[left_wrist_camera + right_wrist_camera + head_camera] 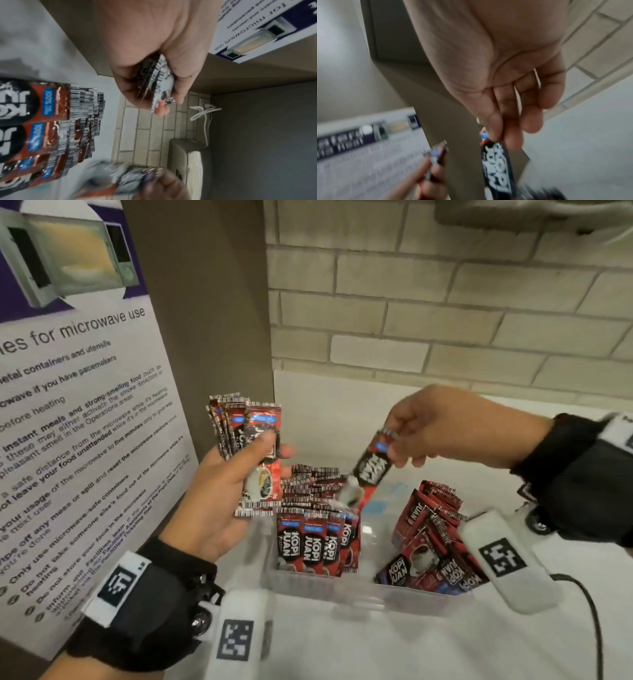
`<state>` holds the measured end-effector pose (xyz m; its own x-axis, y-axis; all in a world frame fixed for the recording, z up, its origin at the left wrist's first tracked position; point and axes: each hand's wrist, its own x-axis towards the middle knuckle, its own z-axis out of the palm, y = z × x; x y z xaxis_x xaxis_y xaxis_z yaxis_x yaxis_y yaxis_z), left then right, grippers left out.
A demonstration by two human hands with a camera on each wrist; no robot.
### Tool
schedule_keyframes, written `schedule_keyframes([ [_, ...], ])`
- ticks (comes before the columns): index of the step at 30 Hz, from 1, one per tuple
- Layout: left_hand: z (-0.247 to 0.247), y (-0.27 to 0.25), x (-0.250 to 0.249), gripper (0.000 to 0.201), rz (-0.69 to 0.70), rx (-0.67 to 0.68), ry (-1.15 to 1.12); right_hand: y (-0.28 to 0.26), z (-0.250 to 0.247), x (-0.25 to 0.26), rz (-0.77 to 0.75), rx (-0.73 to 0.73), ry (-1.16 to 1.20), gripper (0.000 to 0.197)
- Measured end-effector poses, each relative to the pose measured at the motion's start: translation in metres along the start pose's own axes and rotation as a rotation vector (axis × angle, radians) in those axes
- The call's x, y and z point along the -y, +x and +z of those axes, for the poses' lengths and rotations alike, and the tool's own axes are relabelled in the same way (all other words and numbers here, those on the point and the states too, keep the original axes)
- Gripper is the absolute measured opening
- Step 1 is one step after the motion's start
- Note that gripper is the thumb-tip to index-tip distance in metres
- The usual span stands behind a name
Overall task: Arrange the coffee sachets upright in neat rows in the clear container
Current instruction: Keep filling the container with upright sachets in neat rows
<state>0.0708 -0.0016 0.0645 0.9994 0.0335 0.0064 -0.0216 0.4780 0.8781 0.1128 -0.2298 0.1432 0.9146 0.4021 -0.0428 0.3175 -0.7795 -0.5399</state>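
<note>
Left hand [219, 491] gripping glossy foil stack [250, 453]; right hand [442, 429] pinching one flat sachet [371, 465] above clear plastic container [376, 597].

Left hand [219, 494], lower left of the head view: bare, above a black wrist wrap [154, 604] carrying a white label with a black square marker. A white block [236, 638] with a black-and-white coded tag sits at the bottom edge, beside small metal studs. Right hand [442, 426], right of frame: bare, with a black sleeve or wrap [575, 474] and a white tagged block [503, 559]; a black cable [596, 621] appears to run from it, its end unclear.
</note>
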Motion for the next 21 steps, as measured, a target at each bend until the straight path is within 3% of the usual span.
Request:
schedule_keyframes([
  [3, -0.002, -0.002, 0.003, 0.022, 0.001, 0.001, 0.008, 0.003, 0.021, -0.004, 0.055, 0.161, -0.222, 0.007],
  [6, -0.003, -0.004, 0.008, 0.024, -0.009, 0.022, 0.014, 0.010, 0.049, -0.004, 0.042, 0.217, -0.404, 0.012],
  [15, -0.010, -0.009, 0.011, 0.032, -0.002, 0.028, 0.051, 0.026, 0.088, -0.005, 0.043, 0.223, -0.706, 0.006],
  [21, -0.013, -0.008, 0.015, 0.027, -0.009, 0.037, 0.054, 0.023, 0.087, -0.005, 0.025, 0.191, -0.762, 0.023],
])
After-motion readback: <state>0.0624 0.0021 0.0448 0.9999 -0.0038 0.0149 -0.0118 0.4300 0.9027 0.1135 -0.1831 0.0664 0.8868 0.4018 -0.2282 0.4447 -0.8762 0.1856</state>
